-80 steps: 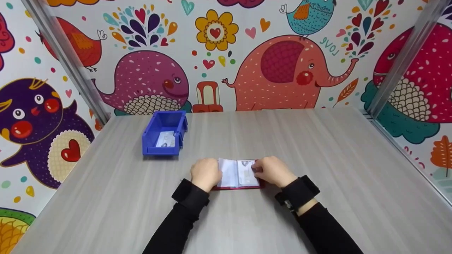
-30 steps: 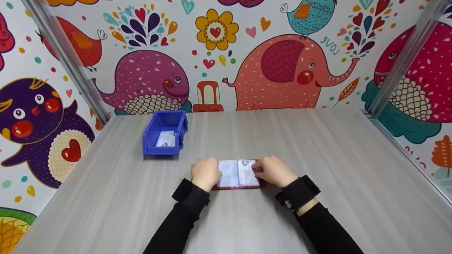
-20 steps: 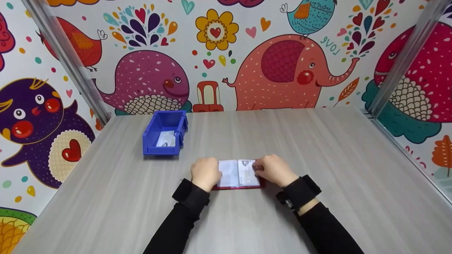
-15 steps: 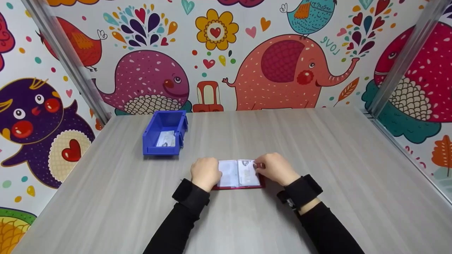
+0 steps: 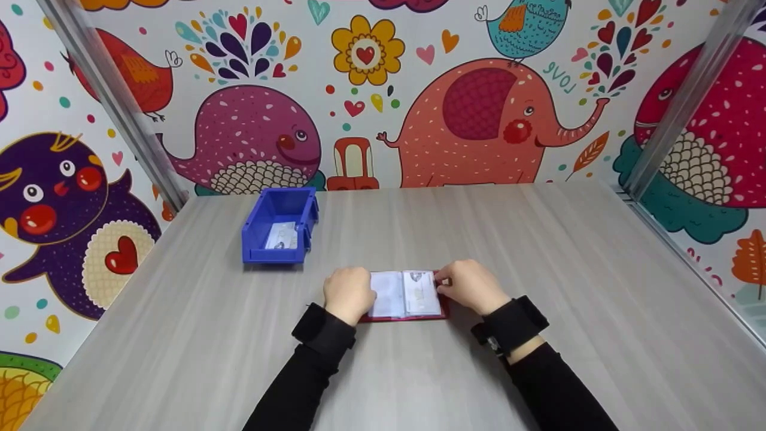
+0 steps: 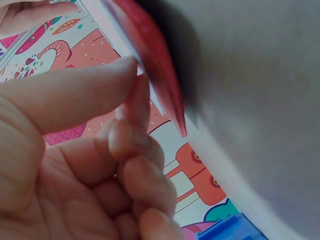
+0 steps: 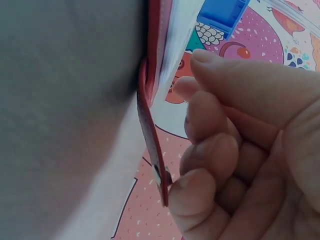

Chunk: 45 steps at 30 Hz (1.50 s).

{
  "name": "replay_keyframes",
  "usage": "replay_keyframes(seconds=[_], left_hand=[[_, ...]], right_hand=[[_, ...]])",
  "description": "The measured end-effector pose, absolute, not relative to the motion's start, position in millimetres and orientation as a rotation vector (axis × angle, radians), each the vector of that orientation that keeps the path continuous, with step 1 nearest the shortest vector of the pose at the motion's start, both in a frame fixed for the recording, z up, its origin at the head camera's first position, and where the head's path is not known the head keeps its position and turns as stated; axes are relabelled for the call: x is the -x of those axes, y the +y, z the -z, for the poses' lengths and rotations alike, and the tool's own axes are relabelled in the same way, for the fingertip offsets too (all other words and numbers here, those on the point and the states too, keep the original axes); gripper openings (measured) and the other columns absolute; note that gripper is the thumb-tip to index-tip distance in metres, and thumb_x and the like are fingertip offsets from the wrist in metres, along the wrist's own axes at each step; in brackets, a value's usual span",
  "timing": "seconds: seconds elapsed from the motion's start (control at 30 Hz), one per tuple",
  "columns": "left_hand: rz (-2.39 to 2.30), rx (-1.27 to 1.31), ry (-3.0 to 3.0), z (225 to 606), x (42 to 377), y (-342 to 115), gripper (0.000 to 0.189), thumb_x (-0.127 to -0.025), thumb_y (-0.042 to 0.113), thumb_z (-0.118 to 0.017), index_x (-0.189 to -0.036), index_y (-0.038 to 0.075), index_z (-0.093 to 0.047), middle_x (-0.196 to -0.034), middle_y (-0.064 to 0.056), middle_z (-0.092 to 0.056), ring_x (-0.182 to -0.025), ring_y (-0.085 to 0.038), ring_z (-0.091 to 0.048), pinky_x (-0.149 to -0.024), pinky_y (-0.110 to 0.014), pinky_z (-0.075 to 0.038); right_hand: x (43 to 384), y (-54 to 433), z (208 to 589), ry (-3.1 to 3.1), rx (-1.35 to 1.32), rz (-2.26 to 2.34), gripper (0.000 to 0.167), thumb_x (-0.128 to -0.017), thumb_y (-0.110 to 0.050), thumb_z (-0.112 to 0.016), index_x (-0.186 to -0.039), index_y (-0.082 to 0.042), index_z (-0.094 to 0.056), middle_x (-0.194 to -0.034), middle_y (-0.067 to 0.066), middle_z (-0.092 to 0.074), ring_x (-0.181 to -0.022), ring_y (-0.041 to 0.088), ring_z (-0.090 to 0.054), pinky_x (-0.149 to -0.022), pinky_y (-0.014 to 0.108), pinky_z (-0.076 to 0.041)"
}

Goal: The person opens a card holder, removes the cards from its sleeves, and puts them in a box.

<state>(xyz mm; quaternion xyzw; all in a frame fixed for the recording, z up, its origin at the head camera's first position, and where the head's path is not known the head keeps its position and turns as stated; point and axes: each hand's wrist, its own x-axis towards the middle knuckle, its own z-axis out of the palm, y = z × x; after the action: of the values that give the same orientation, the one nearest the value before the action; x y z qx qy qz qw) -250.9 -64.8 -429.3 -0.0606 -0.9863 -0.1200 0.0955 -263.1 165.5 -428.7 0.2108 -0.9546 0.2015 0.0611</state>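
Observation:
A red card holder lies spread open on the table, with clear sleeves inside. A whitish printed card sits in the right-hand sleeve. My left hand pinches the holder's left side between thumb and forefinger, as the left wrist view shows at the red cover. At the opposite side, my right hand is loosely curled by the right edge with nothing in its fingers. Close to its lower fingers in the right wrist view juts a red strap with a metal snap.
A blue bin stands at the back left of the wood-grain table, with a whitish printed card inside. Behind the table rises a cartoon-printed wall, with metal posts at the corners.
My right hand has let go at the card's edge and drawn slightly right, uncovering more of the card's right side. The left hand and the bin stay where they were.

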Motion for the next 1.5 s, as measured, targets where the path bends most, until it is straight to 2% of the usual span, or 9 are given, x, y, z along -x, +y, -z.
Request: replay_keyframes(seconds=[0.57, 0.77, 1.0, 1.07, 1.3, 1.5], left_hand=[[0.371, 0.178, -2.918, 430.1, 251.1, -64.3, 0.012, -0.077, 0.013, -0.074, -0.075, 0.002, -0.070, -0.081, -0.015, -0.069, -0.078, -0.037, -0.065, -0.067, -0.051, -0.051], [0.368, 0.173, -2.934, 429.8, 251.0, -64.5, 0.013, -0.077, 0.014, -0.075, -0.078, 0.002, -0.071, -0.082, -0.014, -0.069, -0.078, -0.036, -0.065, -0.069, -0.050, -0.051], [0.355, 0.186, -2.906, 430.1, 250.5, -65.6, 0.013, -0.074, 0.015, -0.076, -0.074, 0.003, -0.070, -0.079, -0.014, -0.070, -0.076, -0.036, -0.066, -0.067, -0.049, -0.051], [0.361, 0.184, -2.906, 430.1, 250.8, -65.5, 0.013, -0.074, 0.015, -0.076, -0.074, 0.003, -0.070, -0.079, -0.014, -0.070, -0.075, -0.036, -0.066, -0.068, -0.049, -0.051], [0.386, 0.160, -2.940, 429.5, 252.7, -66.2, 0.014, -0.076, 0.016, -0.074, -0.075, 0.003, -0.070, -0.080, -0.014, -0.069, -0.075, -0.036, -0.066, -0.069, -0.049, -0.051], [0.419, 0.141, -2.981, 427.6, 254.3, -65.8, 0.017, -0.080, 0.020, -0.073, -0.075, 0.004, -0.070, -0.079, -0.012, -0.069, -0.074, -0.035, -0.065, -0.067, -0.049, -0.051]], right_hand=[[261.6, 163.2, 432.4, -2.854, -0.725, -0.552, 0.005, -0.079, -0.004, -0.079, -0.081, -0.006, -0.074, -0.075, 0.000, -0.064, -0.063, 0.014, -0.046, -0.060, 0.033, -0.043], [262.1, 162.6, 433.9, -2.854, -0.730, -0.531, 0.008, -0.078, -0.005, -0.079, -0.077, -0.007, -0.072, -0.077, 0.001, -0.066, -0.064, 0.015, -0.048, -0.062, 0.035, -0.044], [261.6, 162.3, 433.6, -2.895, -0.695, -0.550, 0.011, -0.079, -0.005, -0.078, -0.074, -0.008, -0.069, -0.066, -0.003, -0.053, -0.061, 0.015, -0.043, -0.057, 0.031, -0.039], [261.5, 162.1, 433.7, -2.889, -0.698, -0.553, 0.011, -0.079, -0.005, -0.078, -0.075, -0.008, -0.069, -0.067, -0.003, -0.055, -0.061, 0.015, -0.043, -0.057, 0.032, -0.039], [261.7, 161.1, 433.6, -2.892, -0.703, -0.549, 0.009, -0.079, -0.006, -0.079, -0.076, -0.007, -0.071, -0.069, -0.001, -0.057, -0.061, 0.015, -0.044, -0.059, 0.033, -0.041], [262.0, 161.8, 434.0, -2.879, -0.742, -0.535, 0.015, -0.079, -0.005, -0.078, -0.071, -0.008, -0.066, -0.066, -0.002, -0.052, -0.060, 0.015, -0.042, -0.057, 0.031, -0.038]])
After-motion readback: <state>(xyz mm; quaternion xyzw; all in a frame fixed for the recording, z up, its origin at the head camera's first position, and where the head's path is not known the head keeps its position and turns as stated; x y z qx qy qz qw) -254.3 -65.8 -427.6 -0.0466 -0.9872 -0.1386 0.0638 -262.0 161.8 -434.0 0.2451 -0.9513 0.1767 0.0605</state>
